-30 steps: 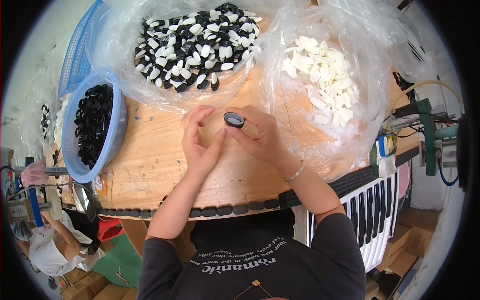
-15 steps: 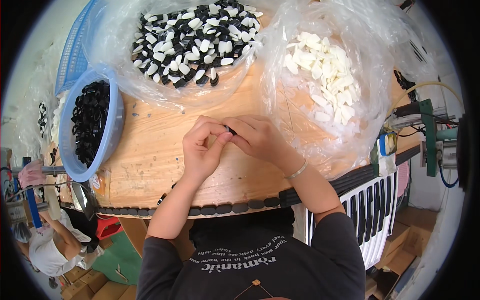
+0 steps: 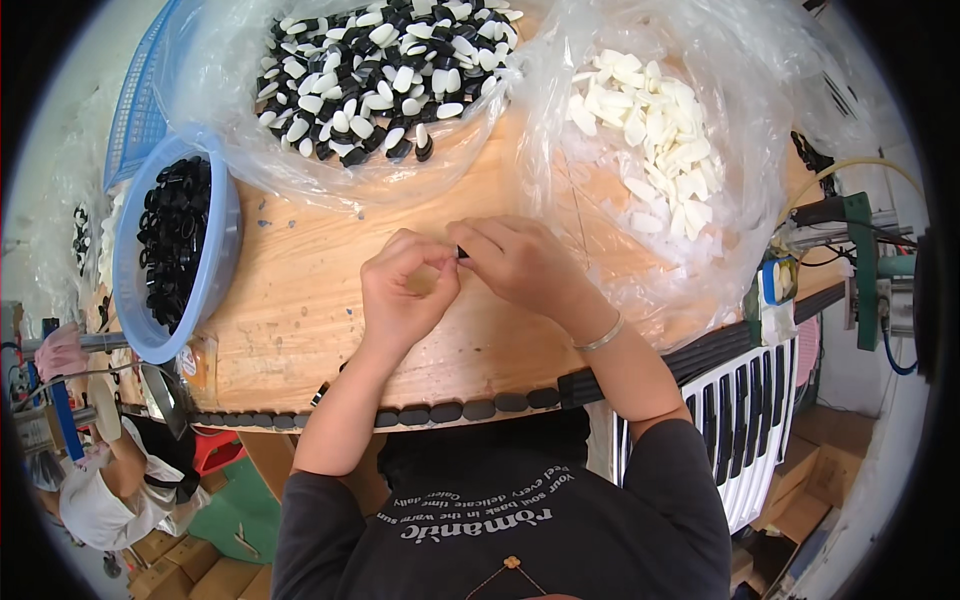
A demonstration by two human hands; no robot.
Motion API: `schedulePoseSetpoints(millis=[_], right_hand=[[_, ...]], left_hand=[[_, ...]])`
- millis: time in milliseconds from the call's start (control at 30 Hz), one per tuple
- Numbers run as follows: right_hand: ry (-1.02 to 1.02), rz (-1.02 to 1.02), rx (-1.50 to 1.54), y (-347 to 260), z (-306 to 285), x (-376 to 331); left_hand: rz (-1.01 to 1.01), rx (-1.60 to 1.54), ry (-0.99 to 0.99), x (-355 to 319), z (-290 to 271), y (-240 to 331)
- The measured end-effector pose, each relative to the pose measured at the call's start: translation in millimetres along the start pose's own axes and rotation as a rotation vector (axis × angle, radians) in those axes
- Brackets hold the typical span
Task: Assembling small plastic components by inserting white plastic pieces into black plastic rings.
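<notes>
Over the middle of the wooden table (image 3: 300, 300), my left hand (image 3: 405, 290) and my right hand (image 3: 525, 262) meet fingertip to fingertip. Between them is a small black part (image 3: 461, 252), mostly hidden by the fingers. My right thumb and forefinger pinch it. My left thumb and forefinger form a ring, their tips pressed together at its side. Beyond the hands lies a heap of black pieces with white oval tops (image 3: 385, 90) on clear plastic. White oval pads (image 3: 650, 125) fill an open plastic bag (image 3: 560, 190) at the far right.
At the left, a blue basin (image 3: 232, 235) holds black ring-like parts (image 3: 178, 235), beside a blue mesh basket (image 3: 140, 110). Dark oval pieces (image 3: 445, 412) line the near table edge. A green-framed machine (image 3: 860, 270) stands right, above a black-and-white slotted panel (image 3: 745, 430). Another person (image 3: 105, 495) sits lower left.
My right hand has shifted slightly up and turned around the small black part. My left fingers have rounded into a wider ring. The whole view has shifted a little.
</notes>
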State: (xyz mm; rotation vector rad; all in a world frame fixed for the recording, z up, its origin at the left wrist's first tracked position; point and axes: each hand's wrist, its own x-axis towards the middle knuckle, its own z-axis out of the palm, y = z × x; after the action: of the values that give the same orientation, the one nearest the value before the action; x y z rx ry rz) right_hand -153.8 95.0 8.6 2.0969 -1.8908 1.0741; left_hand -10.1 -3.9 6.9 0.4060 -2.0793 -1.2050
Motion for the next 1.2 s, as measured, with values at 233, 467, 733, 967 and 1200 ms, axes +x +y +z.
schedulePoseSetpoints(millis=[233, 467, 733, 967, 1200], right_hand=[[-0.231, 0.295, 0.529, 9.0, -17.2, 3.4], [-0.405, 0.483, 0.833, 12.7, -17.6, 2.4], [-0.396, 0.651, 1.031, 7.3, -18.3, 4.8], [-0.441, 0.615, 0.959, 10.6, -19.3, 2.4], [-0.491, 0.613, 0.913, 10.7, -19.2, 2.3]], left_hand=[[0.071, -0.149, -0.059, 6.8, -6.3, -4.7], [-0.066, -0.191, -0.263, 6.5, -12.0, -6.2], [-0.115, -0.117, -0.177, 0.9, -5.6, -1.3], [-0.178, -0.179, -0.281, 4.2, -10.9, -1.9], [0.064, 0.154, -0.375, 7.3, -15.7, -2.3]])
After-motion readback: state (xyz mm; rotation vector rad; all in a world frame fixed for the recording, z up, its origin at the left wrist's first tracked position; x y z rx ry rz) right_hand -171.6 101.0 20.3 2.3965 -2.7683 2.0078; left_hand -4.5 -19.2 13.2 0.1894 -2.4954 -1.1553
